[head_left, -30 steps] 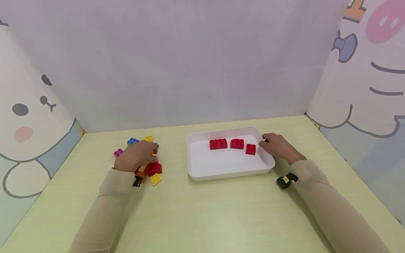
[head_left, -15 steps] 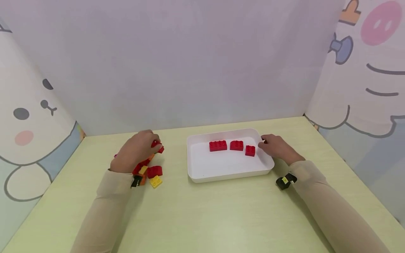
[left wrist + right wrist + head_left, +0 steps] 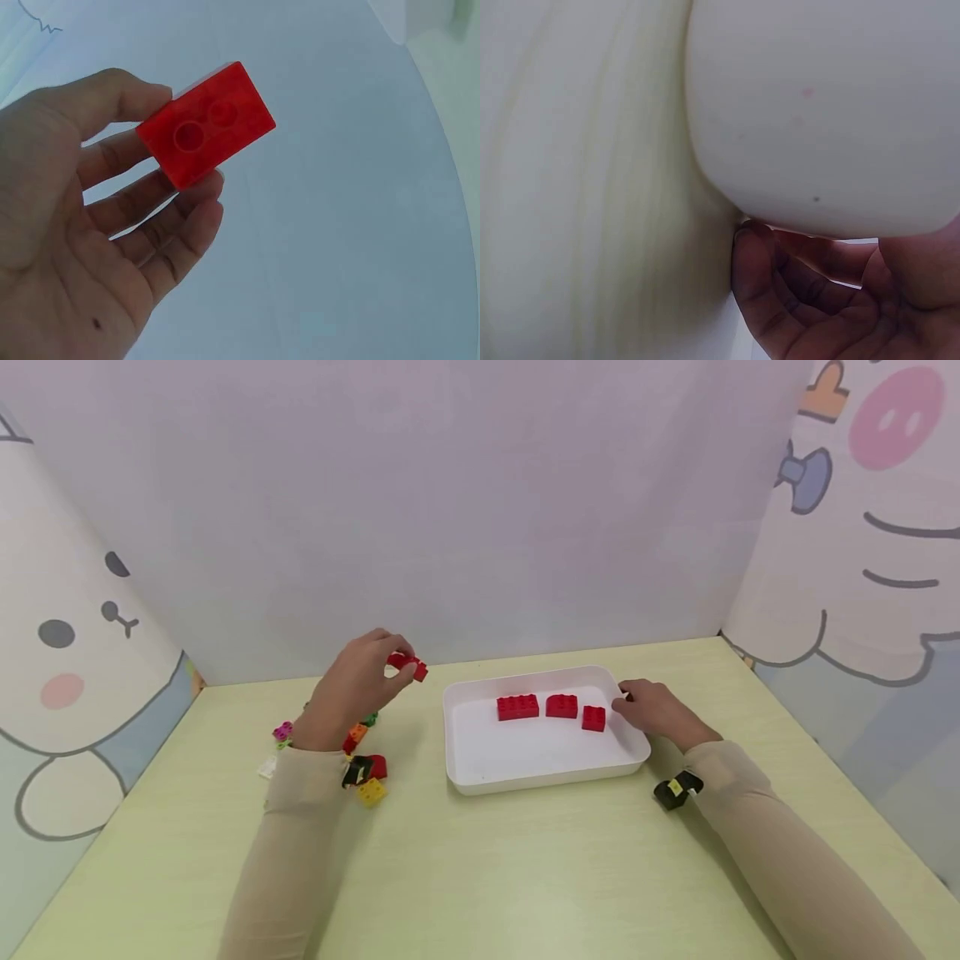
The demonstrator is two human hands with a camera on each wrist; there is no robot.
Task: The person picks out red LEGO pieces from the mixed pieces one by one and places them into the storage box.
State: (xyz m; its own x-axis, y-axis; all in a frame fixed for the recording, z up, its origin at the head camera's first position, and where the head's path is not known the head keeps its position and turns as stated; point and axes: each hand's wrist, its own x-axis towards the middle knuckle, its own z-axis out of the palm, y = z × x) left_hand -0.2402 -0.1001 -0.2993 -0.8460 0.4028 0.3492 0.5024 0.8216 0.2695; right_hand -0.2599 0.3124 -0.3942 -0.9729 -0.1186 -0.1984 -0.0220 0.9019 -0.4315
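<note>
My left hand [image 3: 352, 689] pinches a red building brick [image 3: 244, 112] between thumb and fingertips, raised above the far part of the table. In the left wrist view the brick's hollow underside, with two round tubes, faces the camera. My right hand [image 3: 652, 707] grips the right rim of a shallow white tray [image 3: 517, 758], its curled fingers against the outside wall in the right wrist view. Inside the tray lie a long red brick [image 3: 517, 707], a red brick with a rounded end [image 3: 562, 706] and a small square red brick [image 3: 593, 718].
Left of the tray lie loose bricks, partly hidden by my left arm: a yellow brick [image 3: 371, 792], a red brick [image 3: 379, 767], an orange brick [image 3: 358, 733], a pink brick [image 3: 282, 730] and a white brick [image 3: 267, 767]. Cartoon-printed cloth walls surround the table [image 3: 510, 868].
From the brick pile, my left hand has picked up the red brick, lifting it up and rightward toward the tray. My right hand stays at the tray's rim.
</note>
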